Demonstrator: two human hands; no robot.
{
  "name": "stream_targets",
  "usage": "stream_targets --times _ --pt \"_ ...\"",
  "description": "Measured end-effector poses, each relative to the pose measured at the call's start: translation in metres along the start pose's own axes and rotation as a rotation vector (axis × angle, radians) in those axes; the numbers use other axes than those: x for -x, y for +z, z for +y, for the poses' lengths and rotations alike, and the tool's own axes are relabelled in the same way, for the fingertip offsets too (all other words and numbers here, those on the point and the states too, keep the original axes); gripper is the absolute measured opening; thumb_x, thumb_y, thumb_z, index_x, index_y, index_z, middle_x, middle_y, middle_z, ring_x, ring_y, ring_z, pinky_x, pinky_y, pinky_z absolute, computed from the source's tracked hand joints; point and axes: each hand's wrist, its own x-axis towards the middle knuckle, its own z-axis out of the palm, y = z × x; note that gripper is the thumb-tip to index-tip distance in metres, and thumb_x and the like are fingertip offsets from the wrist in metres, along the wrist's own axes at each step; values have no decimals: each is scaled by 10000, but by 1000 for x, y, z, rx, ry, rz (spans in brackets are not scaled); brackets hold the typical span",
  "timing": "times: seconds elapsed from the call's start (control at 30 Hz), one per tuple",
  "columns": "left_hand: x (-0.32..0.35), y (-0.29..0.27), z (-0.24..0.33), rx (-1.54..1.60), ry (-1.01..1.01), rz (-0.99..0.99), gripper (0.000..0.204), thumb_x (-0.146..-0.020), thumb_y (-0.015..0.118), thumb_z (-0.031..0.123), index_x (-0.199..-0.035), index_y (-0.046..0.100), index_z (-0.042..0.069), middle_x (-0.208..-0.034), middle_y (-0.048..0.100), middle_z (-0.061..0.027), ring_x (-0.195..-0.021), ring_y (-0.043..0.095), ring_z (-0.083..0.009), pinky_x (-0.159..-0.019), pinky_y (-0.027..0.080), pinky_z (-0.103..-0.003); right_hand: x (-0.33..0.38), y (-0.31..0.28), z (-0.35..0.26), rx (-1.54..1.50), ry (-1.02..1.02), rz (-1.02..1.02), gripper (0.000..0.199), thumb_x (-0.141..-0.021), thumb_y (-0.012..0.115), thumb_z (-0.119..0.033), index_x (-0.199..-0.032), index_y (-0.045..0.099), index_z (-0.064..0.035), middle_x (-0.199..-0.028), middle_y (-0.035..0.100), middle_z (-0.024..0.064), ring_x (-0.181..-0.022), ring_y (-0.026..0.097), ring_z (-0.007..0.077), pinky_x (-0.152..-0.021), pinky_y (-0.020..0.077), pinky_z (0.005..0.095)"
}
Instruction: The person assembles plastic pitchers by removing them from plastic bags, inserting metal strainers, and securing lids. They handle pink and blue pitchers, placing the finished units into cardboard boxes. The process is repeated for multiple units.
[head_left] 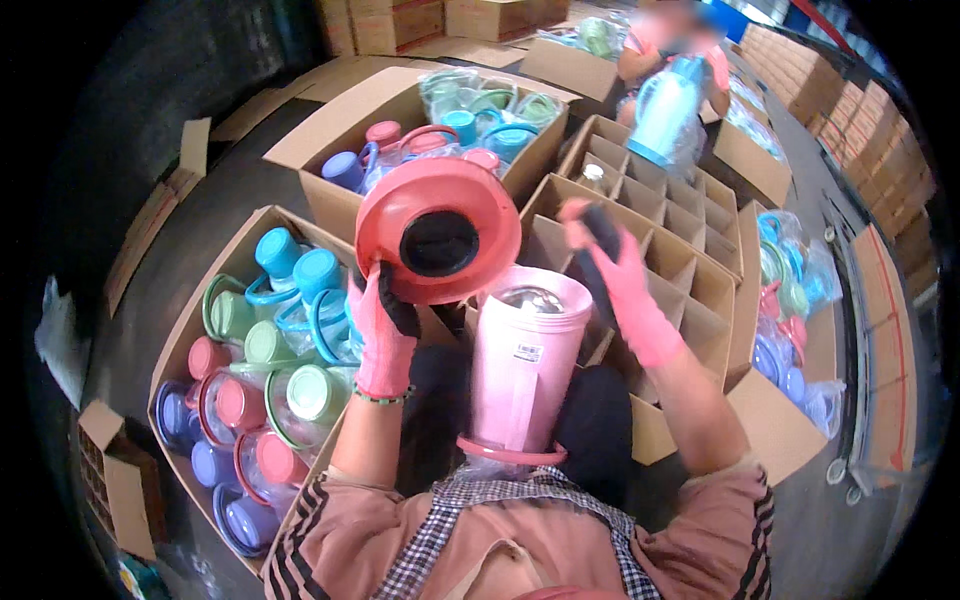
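A pink vacuum jug [525,360] stands between my knees with its mouth uncovered and a shiny liner [530,300] inside. A coral-red ring-shaped handle or base part [512,452] is at its near end. My left hand [386,335], in a pink glove with dark palm, grips the rim of a round coral-red jug part [440,188] with a black disc in its middle. This part is tilted up just behind and left of the jug. My right hand [620,260], gloved alike, is raised right of the jug's mouth; its fingers are smeared by motion.
A carton of bagged colourful jug tops [240,400] sits at left, another carton [330,200] behind. Divided cartons [690,330] stand at right, one holding a small bottle [593,175]. Across from me, a person holds a blue jug [665,115]. A wheeled cart [850,400] is at right.
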Motion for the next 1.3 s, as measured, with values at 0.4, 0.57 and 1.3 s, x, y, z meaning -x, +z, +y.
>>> stream_targets --times 0.4,0.57,1.3 --pt "90 44 81 -228 220 -310 599 -599 777 236 -1038 446 -2 -802 567 -69 -681 573 -136 -608 473 -256 15 71 -41 905 -823 -207 763 -567 694 -442 -1137 393 -34 -1036 368 282 -889 493 372 -733 449 410" --pt "89 35 90 -242 82 -468 487 -614 760 160 -992 503 -8 -849 579 -77 -695 570 -139 -608 467 -273 23 90 -38 343 -345 -154 583 -696 635 -321 -1097 368 8 -971 495 192 -877 529 319 -742 432 364" --pt "68 41 86 -804 444 -793 519 -492 790 132 -931 548 0 -1153 469 -213 -1026 499 -359 -893 375 -399 38 40 -11 -643 314 -165 354 -771 580 -210 -1060 468 -37 -927 564 69 -786 555 150 -707 459 297"
